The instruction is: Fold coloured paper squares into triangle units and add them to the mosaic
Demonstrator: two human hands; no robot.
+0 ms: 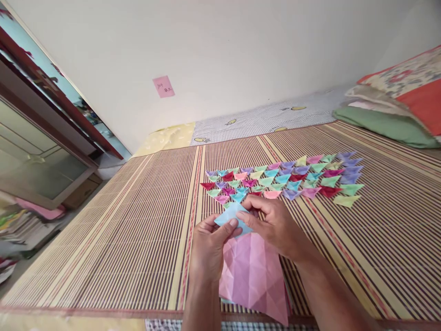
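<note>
Both my hands pinch a small light-blue paper piece just above a striped bamboo mat. My left hand holds its lower left edge between thumb and fingers. My right hand grips its right side, fingers curled over it. Under my hands lies a creased pink paper sheet. Beyond them, several small folded paper triangles in pink, red, green, blue, purple and yellow lie in rows on the mat.
A white wall with a pink sticky note stands behind the bed. Stacked pillows lie at the far right. A wooden-framed cabinet and a cluttered pile are at the left, beside the mat's edge.
</note>
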